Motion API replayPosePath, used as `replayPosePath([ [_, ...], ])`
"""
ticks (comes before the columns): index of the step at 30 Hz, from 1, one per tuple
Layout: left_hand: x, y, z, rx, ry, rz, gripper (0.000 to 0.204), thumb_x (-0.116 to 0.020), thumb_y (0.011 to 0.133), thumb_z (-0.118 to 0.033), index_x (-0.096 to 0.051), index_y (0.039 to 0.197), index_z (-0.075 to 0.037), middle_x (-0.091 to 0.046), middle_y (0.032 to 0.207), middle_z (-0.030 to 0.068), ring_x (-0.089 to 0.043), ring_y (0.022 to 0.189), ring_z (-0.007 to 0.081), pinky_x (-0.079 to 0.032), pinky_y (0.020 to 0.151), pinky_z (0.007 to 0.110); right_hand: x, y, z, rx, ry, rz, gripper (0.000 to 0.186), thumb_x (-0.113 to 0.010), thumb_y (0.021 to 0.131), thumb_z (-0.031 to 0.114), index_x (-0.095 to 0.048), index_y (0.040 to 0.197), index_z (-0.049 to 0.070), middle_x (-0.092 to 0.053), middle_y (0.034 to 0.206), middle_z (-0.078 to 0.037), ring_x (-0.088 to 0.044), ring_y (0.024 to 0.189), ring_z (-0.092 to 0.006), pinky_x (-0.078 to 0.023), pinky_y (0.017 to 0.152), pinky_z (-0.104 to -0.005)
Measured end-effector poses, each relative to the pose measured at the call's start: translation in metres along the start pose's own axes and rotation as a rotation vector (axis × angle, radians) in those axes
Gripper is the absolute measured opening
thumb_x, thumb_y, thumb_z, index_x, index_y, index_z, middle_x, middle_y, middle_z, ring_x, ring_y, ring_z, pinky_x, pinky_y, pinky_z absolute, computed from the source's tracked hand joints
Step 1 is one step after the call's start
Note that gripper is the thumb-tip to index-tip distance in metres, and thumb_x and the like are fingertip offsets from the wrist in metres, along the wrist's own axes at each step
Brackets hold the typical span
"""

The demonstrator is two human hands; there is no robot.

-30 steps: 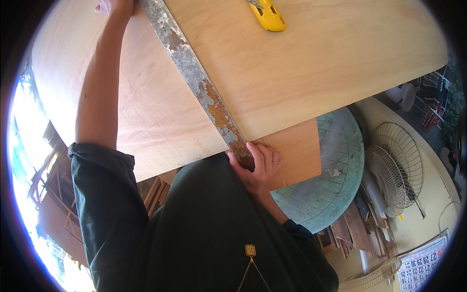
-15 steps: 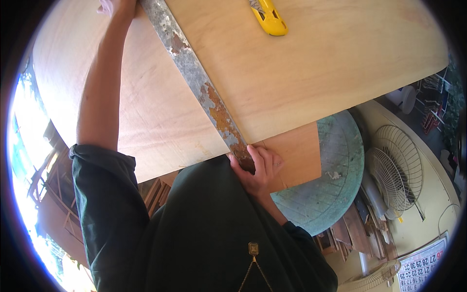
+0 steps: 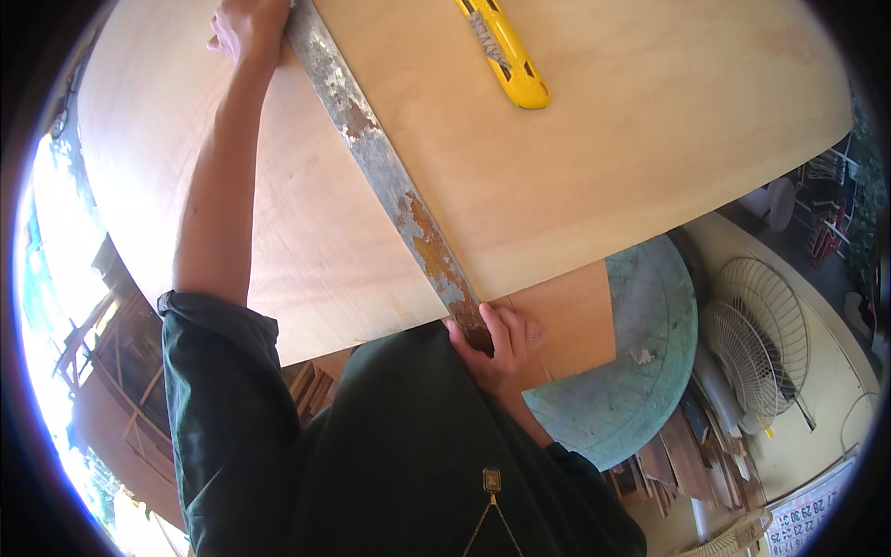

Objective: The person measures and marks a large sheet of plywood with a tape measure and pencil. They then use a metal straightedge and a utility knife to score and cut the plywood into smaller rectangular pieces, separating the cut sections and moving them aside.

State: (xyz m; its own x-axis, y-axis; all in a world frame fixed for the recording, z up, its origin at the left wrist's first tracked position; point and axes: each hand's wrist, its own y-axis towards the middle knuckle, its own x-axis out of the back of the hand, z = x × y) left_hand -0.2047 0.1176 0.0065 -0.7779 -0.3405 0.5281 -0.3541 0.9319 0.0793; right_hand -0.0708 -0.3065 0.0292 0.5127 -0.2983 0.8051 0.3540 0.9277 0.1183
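Note:
A long metal straightedge (image 3: 394, 181), grey with rusty brown patches, lies slantwise across a pale plywood sheet (image 3: 603, 139). My right hand (image 3: 501, 348) grips its near end, which juts past the sheet's near edge, thumb on one side and fingers on the other. At the far end my left hand (image 3: 249, 26) is closed against the straightedge, its fingers curled; the picture's top edge cuts off part of it. A yellow utility knife (image 3: 512, 65) rests on the plywood to the right of the straightedge, touched by neither hand.
Below the sheet, a brown board piece (image 3: 571, 320) lies on a round greenish tabletop (image 3: 650, 325). A wire-caged fan (image 3: 756, 334) stands at the right, near wood offcuts (image 3: 682, 455) and a wall calendar (image 3: 812, 511). Wooden frames (image 3: 125, 399) stand at the left.
The plywood, straightedge, knife and both hands appear slightly lower in the picture, and the left arm farther right, as the view shifts. Both hands keep their places on the straightedge.

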Motion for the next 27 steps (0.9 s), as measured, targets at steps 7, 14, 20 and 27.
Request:
replayPosePath([
  [7,0.005,0.015,0.012,-0.128,0.424,-0.026,0.079,-0.075,0.059,-0.055,-0.061,0.122,-0.009,-0.068,0.104,0.008,-0.059,0.105,0.0211,-0.02,0.104,0.038,0.006,0.004,0.001,0.047,-0.01,0.011,0.042,-0.084,0.063,0.021,-0.064,0.095,0.003,-0.06,0.088,-0.01,-0.056,0.082,-0.0267,-0.042,0.07,-0.0408],
  [14,0.004,0.013,0.004,-0.104,0.431,0.005,0.078,-0.074,0.061,-0.055,-0.061,0.122,-0.008,-0.066,0.11,0.0096,-0.057,0.108,0.0218,-0.022,0.103,0.039,0.003,0.004,0.002,0.06,-0.019,0.002,0.038,-0.083,0.064,0.022,-0.065,0.093,0.004,-0.06,0.086,-0.011,-0.056,0.077,-0.0253,-0.04,0.068,-0.0389],
  [20,0.008,0.012,0.004,-0.093,0.443,0.008,0.079,-0.074,0.061,-0.055,-0.06,0.123,-0.008,-0.064,0.114,0.0097,-0.055,0.11,0.0217,-0.022,0.103,0.04,0.005,0.004,0.0,0.086,-0.016,-0.006,0.042,-0.083,0.063,0.022,-0.064,0.095,0.002,-0.06,0.085,-0.011,-0.057,0.076,-0.0249,-0.04,0.067,-0.0391],
  [27,0.024,0.014,0.004,-0.085,0.292,0.181,0.087,-0.075,0.058,-0.057,-0.056,0.125,-0.005,-0.06,0.118,0.01,-0.049,0.115,0.0275,-0.033,0.1,0.044,0.015,0.01,0.002,0.161,-0.068,0.066,0.042,-0.082,0.065,0.024,-0.064,0.097,0.005,-0.061,0.088,-0.01,-0.058,0.078,-0.0255,-0.042,0.073,-0.0397],
])
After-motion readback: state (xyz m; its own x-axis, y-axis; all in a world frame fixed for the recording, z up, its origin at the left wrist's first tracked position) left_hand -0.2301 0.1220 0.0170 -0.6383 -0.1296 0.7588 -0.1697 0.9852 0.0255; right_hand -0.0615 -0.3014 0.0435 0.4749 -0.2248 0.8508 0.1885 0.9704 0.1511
